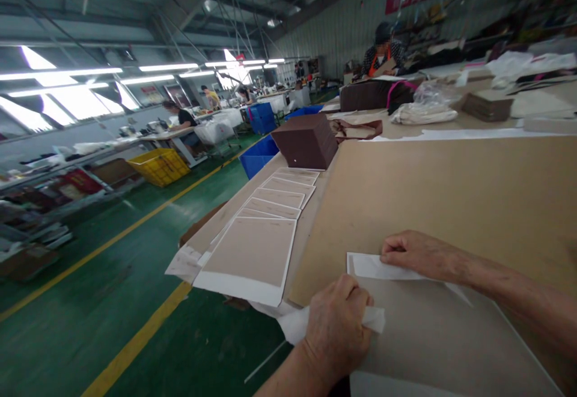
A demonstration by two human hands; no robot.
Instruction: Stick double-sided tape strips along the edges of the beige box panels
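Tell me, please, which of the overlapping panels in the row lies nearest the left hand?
The front panel: its whole face shows, with a wide white lower border, while those behind are partly covered.

Sheet [415, 337] lies right before me on the board [442, 193], board on the table [305, 223]. My right hand [403, 253] is at the sheet's far edge; my left hand [340, 325], paper strip [375, 320] in it, nearer me, over the sheet's left side. Left of the board: overlapping cards [252, 250] in a row. Behind them, block [311, 142]; strap [360, 130] right of that. Crate [157, 166] on the floor, farther left. Co-worker [383, 57] beyond the table's far end.
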